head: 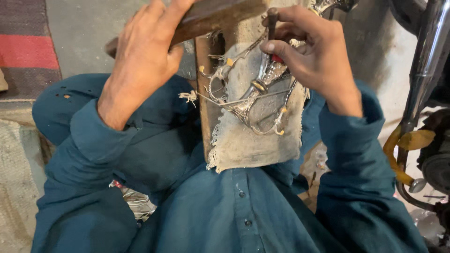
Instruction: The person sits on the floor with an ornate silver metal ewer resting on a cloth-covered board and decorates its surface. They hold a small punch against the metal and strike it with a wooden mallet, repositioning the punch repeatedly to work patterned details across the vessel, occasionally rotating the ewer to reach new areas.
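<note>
The silver ornament (255, 100) you worked on was a shiny, curling piece of openwork metal — looped wires, a small round boss near its middle and tiny yellow tips at several ends. It lay flat against a frayed, dirty grey cloth (253, 145) draped over an upright wooden post (206, 93) between your knees, just above your teal shirt (225, 211). Its long axis ran on a slant, from the upper right under your fingers down to the lower left.

Your right hand (307, 49) was curled tight around a thin dark tool (272, 28), thumb and fingers pinching it, its lower end down against the ornament's upper part. Your left hand (145, 51) lay half open, fingers bent over the top of a brown wooden block (211, 16) — pressing on it rather than gripping it.
</note>
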